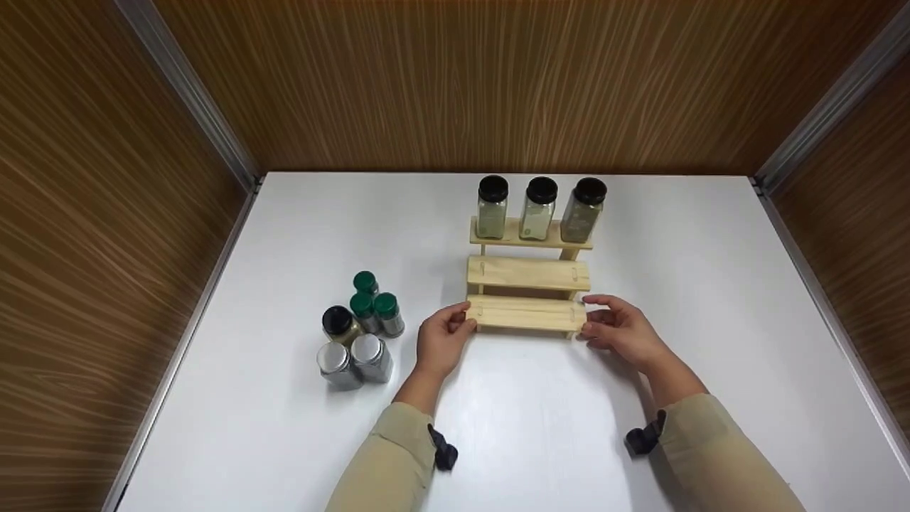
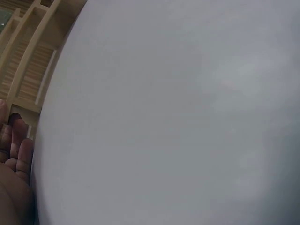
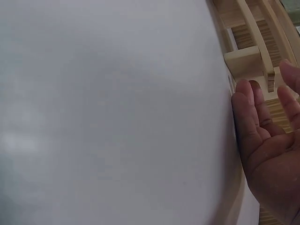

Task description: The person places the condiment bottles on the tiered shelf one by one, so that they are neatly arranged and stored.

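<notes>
While the left hand (image 1: 441,343) holds the rack (image 1: 527,273), six jars (image 1: 369,323) cluster nearby.

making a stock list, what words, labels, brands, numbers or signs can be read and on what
No text can be read in any view.
Left jar, middle jar and right jar on the rack: any markings too small and blurred to read.
Green-capped jars, black-capped jar and silver-capped jars on the table: nothing legible.
</notes>
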The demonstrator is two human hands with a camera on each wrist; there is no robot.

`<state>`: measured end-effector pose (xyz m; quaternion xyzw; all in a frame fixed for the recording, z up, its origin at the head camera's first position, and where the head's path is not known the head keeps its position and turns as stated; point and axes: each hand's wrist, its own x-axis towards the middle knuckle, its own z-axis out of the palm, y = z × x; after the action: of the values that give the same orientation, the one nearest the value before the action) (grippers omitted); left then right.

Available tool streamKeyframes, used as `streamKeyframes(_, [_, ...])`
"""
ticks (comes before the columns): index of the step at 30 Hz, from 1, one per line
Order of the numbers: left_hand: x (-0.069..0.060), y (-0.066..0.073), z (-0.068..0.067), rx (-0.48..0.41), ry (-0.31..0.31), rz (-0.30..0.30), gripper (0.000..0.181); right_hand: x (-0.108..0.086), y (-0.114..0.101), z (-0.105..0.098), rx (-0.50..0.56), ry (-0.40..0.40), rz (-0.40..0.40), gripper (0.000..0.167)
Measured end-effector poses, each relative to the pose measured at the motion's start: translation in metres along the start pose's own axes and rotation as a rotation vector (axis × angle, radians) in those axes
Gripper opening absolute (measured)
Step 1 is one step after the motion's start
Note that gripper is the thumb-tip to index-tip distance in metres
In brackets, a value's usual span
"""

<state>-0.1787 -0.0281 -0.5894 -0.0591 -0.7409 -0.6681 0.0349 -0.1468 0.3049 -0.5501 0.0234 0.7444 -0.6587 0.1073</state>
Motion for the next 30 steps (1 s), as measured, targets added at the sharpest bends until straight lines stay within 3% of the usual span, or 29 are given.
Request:
streamKeyframes(12, [0.0, 0.004, 0.002, -0.012, 0.015, 0.001, 0.029, 0.003, 0.004, 0.006, -0.065, 0.035, -0.009, 0.05])
streamKeyframes(18, [-0.003, 0.01, 0.002, -0.077, 0.039, -0.104, 0.038, 0.005, 0.007, 0.007, -0.05, 0.046, 0.01, 0.05])
streamKeyframes(21, [-0.006, 0.021, 0.0, -0.075, 0.012, -0.198, 0.048, 0.004, 0.008, 0.007, -0.043, 0.05, 0.015, 0.051])
streamKeyframes(25, [-0.012, 0.045, -0.011, -0.062, -0.062, -0.317, 0.063, 0.004, 0.008, 0.008, -0.035, 0.044, 0.012, 0.053])
streamKeyframes(27, [-0.017, 0.061, -0.018, -0.063, -0.106, -0.329, 0.067, 0.004, 0.008, 0.008, -0.018, 0.047, 0.001, 0.052])
streamKeyframes(30, [-0.024, 0.083, -0.029, -0.065, -0.138, -0.279, 0.062, 0.005, 0.008, 0.008, -0.006, 0.053, -0.02, 0.05])
